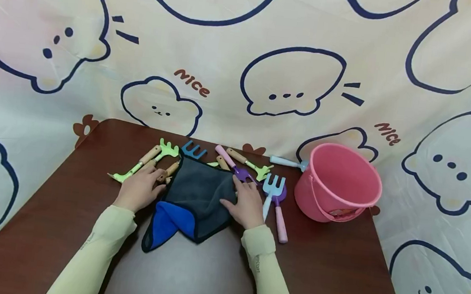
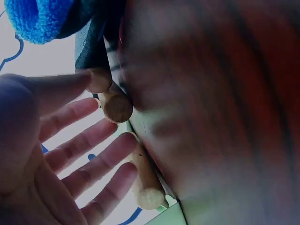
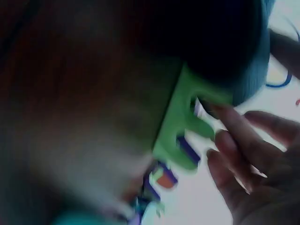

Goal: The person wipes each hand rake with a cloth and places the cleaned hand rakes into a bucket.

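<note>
A dark grey cloth [image 1: 201, 186], its folded corner showing a bright blue underside [image 1: 172, 217], lies over several toy garden tools. At its left edge is my left hand [image 1: 140, 187], fingers extended beside wooden handles [image 2: 117, 107]. In the left wrist view the thumb reaches one handle's end and the fingertips come close to another handle [image 2: 149, 183]. My right hand [image 1: 248, 203] is at the cloth's right edge, thumb spread over the fabric. Its loosely bent fingers reach a green toy rake [image 3: 180, 126] partly under the cloth in the right wrist view.
To the right stands a pink bucket [image 1: 321, 194], a light-blue handle [image 1: 283, 161] beside it. Close to my right hand lie a light-blue fork [image 1: 273, 189] and a purple tool with a pink handle [image 1: 281, 223]. Green rakes [image 1: 168, 149] lie at the back left of the brown table [image 1: 334, 272].
</note>
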A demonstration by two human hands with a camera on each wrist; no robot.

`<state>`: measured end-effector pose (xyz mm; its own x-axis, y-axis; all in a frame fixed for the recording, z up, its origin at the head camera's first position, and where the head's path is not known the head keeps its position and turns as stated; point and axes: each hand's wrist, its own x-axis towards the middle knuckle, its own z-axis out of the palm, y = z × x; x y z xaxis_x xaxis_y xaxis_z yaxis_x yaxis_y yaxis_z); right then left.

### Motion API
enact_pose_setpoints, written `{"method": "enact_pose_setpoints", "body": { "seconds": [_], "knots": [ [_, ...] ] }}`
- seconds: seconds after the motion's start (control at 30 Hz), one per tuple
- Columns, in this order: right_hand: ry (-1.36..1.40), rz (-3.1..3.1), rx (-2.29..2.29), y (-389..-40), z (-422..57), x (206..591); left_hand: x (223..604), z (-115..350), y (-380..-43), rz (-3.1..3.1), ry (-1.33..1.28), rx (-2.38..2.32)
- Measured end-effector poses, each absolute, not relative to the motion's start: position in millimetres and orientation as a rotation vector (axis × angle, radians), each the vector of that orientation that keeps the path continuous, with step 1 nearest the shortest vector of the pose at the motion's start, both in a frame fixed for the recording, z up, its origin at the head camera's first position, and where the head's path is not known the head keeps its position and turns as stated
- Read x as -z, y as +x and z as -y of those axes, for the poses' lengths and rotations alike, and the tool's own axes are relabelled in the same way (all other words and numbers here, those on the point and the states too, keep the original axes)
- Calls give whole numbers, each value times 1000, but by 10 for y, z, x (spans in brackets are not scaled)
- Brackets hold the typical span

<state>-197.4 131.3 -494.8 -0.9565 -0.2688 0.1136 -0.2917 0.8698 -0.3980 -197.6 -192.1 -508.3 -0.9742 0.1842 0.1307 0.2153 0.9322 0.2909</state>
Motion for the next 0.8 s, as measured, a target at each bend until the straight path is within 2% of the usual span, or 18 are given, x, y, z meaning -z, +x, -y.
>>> {"method": "enact_pose_setpoints", "body": {
  "seconds": [0.17,0.53,0.8],
  "knots": [
    [454,2822,-819,-1951,-1262,4967,5106,1862,-1995,2993,-292,496],
    [452,2203,-1754,-1856,-1466,4573,5104,1882,-2090,2938,-400,617],
    [422,1873,-1990,-1778,-1690,4376,5087,1942,-2063,2960,-436,782]
  ]
}}
